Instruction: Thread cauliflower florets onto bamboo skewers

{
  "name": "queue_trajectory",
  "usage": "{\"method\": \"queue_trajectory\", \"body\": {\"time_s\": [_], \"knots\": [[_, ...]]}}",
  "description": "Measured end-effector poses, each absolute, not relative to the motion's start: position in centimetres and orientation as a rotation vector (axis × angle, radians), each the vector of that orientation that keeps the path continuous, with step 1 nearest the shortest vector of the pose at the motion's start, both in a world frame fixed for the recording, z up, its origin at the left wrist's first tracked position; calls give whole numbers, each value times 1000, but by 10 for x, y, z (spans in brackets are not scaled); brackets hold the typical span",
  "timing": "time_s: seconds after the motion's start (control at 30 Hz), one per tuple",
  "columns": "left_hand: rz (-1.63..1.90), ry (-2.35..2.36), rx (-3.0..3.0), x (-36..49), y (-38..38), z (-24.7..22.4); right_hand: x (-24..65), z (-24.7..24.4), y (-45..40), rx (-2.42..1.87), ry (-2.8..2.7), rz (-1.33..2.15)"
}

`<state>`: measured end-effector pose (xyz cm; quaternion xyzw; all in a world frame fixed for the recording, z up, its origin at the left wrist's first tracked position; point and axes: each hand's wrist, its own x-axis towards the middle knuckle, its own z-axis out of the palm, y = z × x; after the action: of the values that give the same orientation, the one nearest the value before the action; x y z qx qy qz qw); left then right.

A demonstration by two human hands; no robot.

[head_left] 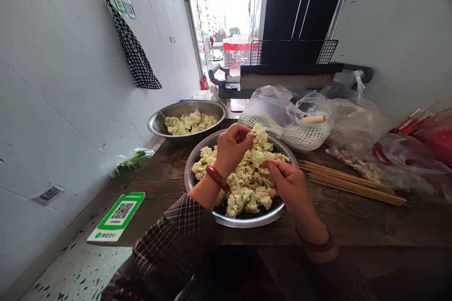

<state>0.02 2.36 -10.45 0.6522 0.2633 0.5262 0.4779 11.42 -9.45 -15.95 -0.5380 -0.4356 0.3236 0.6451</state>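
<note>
Above a steel bowl point(201, 146) heaped with cauliflower florets point(243, 197), both hands are close together. My left hand point(233, 146) pinches a cauliflower floret point(260, 134) between thumb and fingers. Just below it, a second floret point(262, 157) is gripped at its underside by the closed fingertips of my right hand point(287, 181). A short piece of thin stick seems to show between these two florets; its lower end is hidden. Loose bamboo skewers point(349, 181) lie in a bundle on the wooden table, right of the bowl.
Another steel bowl point(151, 124) with cauliflower stands behind at left. Plastic bags point(353, 117) and white foam netting point(300, 134) crowd the back right. A green payment-code card point(118, 216) lies at the table's left edge, near bagged greens point(134, 160). A wire grill basket point(328, 51) stands at the back.
</note>
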Motion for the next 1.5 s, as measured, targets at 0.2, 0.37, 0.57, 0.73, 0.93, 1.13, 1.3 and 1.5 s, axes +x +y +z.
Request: {"method": "queue_trajectory", "body": {"time_s": [0.2, 0.37, 0.57, 0.73, 0.93, 1.13, 1.3, 1.5], "knots": [[1282, 675, 1632, -2, 22, -100, 114, -159, -97, -1252, -1001, 686], [1294, 660, 1734, -3, 23, -101, 116, -160, -97, -1288, -1003, 652], [1216, 624, 1741, -5, 26, -103, 115, -161, -97, -1280, -982, 690], [1231, 633, 1724, -6, 24, -101, 113, -158, -98, -1285, -986, 684], [1223, 621, 1742, -7, 24, -101, 114, -162, -98, -1268, -964, 702], [1191, 609, 1784, -8, 25, -100, 118, -167, -98, -1284, -979, 671], [1084, 584, 1786, -6, 22, -101, 119, -167, -95, -1267, -969, 654], [958, 534, 1855, -3, 15, -98, 119, -161, -90, -1218, -921, 666]]}}
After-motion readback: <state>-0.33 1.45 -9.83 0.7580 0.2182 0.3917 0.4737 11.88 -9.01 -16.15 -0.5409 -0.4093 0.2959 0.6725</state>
